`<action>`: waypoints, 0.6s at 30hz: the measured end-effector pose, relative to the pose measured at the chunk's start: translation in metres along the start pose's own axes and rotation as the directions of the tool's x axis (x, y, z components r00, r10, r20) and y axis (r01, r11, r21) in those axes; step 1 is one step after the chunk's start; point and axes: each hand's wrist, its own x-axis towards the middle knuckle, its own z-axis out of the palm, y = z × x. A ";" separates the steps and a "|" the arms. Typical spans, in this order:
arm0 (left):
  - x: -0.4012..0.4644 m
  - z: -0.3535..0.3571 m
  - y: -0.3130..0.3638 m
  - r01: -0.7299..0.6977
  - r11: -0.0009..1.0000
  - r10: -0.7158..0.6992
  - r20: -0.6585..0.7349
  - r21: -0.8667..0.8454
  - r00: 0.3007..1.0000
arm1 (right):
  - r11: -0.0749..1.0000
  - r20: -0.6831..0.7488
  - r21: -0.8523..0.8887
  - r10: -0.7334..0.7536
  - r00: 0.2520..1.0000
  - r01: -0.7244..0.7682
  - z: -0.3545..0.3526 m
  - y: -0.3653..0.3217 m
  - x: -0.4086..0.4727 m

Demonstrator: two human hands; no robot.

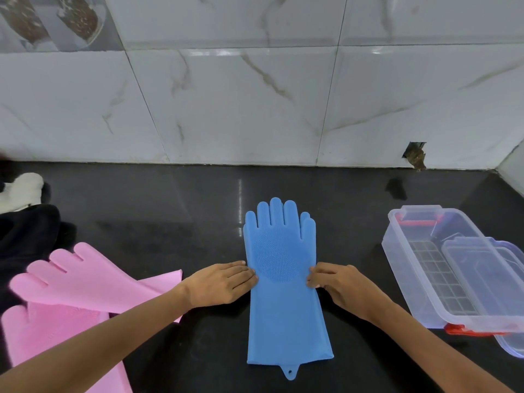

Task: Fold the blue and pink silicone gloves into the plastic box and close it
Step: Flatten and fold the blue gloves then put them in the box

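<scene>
A: Where does each thing lie?

B: Blue glove, flat on the black counter, fingers toward the wall, cuff toward the person. Pink gloves, two, overlapping at the left. Box, clear, open, well apart at the right, with its lid resting partly in and over its near end.

A: And the hands?

B: Left hand flat, fingertips touching the blue glove's left edge at the palm. Right hand with fingers curled at the right edge; whether it pinches the edge or only presses, I cannot tell. Neither lifts anything.

A: How will the glove handle?

B: I judge it soft, limp and light, rather grippy on the counter; it should crease easily yet spring open if let go. Best hold: both edges at mid-length, folding fingers over cuff, then pressing flat
</scene>
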 end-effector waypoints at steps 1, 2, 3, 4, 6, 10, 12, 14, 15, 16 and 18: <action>0.001 0.000 0.000 0.016 1.000 -0.016 -0.007 0.018 1.000 | 1.000 -0.004 -0.003 -0.002 1.000 0.002 0.000 -0.001 0.001; 0.003 0.000 0.000 0.041 0.999 -0.040 -0.017 0.031 0.999 | 1.000 -0.008 -0.008 -0.003 1.000 0.003 -0.001 -0.002 0.002; 0.005 0.000 0.001 0.074 0.996 -0.073 -0.037 0.040 0.997 | 1.000 -0.013 -0.013 -0.001 1.000 0.001 -0.001 -0.003 0.003; 0.008 0.001 0.003 0.116 0.993 -0.114 -0.057 0.028 0.992 | 1.000 -0.009 -0.023 0.016 1.000 -0.016 -0.002 -0.004 0.006; 0.016 -0.001 0.008 0.226 0.974 -0.229 -0.125 -0.035 0.965 | 0.997 0.002 -0.049 0.054 0.999 -0.054 -0.005 -0.005 0.012; 0.043 -0.007 0.020 0.719 0.629 -0.762 -0.053 -0.295 0.645 | 0.972 0.015 -0.042 0.233 0.972 -0.232 -0.014 -0.006 0.029; 0.059 -0.007 0.020 0.888 0.257 -0.944 0.096 -0.382 0.314 | 0.926 0.012 -0.050 0.375 0.927 -0.374 -0.015 -0.005 0.040; 0.073 -0.013 0.016 0.910 -0.051 -0.967 0.248 -0.412 0.058 | 0.842 -0.069 0.083 0.539 0.839 -0.534 -0.012 -0.008 0.055; 0.079 -0.016 0.012 0.899 -0.153 -0.949 0.314 -0.410 -0.018 | 0.793 -0.099 0.128 0.608 0.788 -0.596 -0.011 -0.011 0.062; 0.083 -0.015 0.009 0.886 -0.231 -0.927 0.368 -0.403 -0.074 | 0.752 -0.118 0.142 0.659 0.743 -0.644 -0.008 -0.014 0.069; 0.087 -0.012 0.004 0.869 -0.315 -0.895 0.425 -0.381 -0.139 | 0.704 -0.155 0.146 0.711 0.686 -0.695 -0.003 -0.019 0.080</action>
